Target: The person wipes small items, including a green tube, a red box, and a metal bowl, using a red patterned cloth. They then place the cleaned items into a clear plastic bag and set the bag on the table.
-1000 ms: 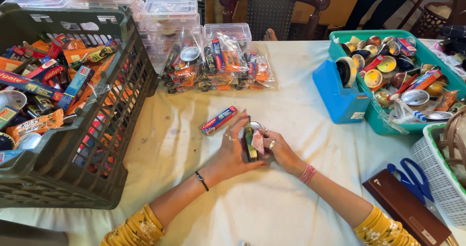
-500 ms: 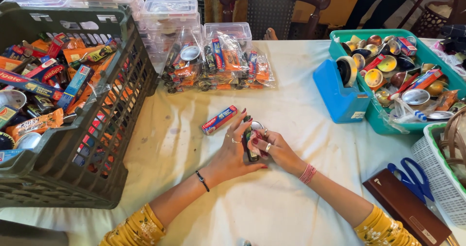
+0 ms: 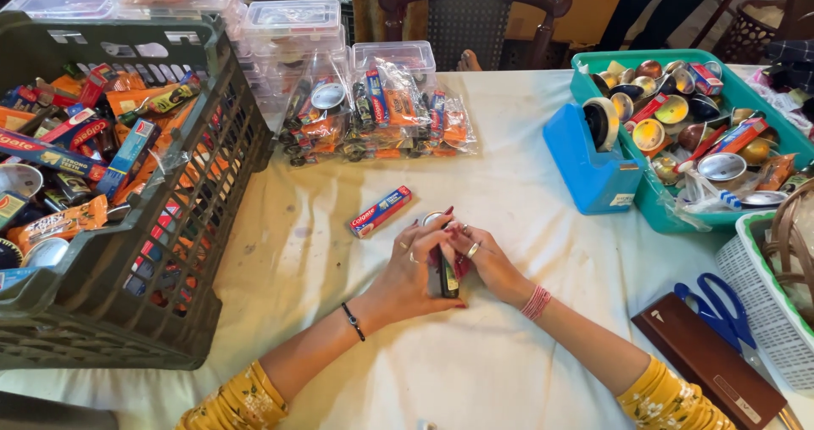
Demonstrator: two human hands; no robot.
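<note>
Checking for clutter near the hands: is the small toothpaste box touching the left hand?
Apart. The head view shows bare white tablecloth between the toothpaste box and the left hand, which rests on a small dark packet.

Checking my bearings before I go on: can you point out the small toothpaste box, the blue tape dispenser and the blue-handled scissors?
Toothpaste box (image 3: 380, 211), head view: middle of its top face.
Blue tape dispenser (image 3: 591, 163), head view: its blue side wall.
Blue-handled scissors (image 3: 721, 307), head view: on the handle loops.
</note>
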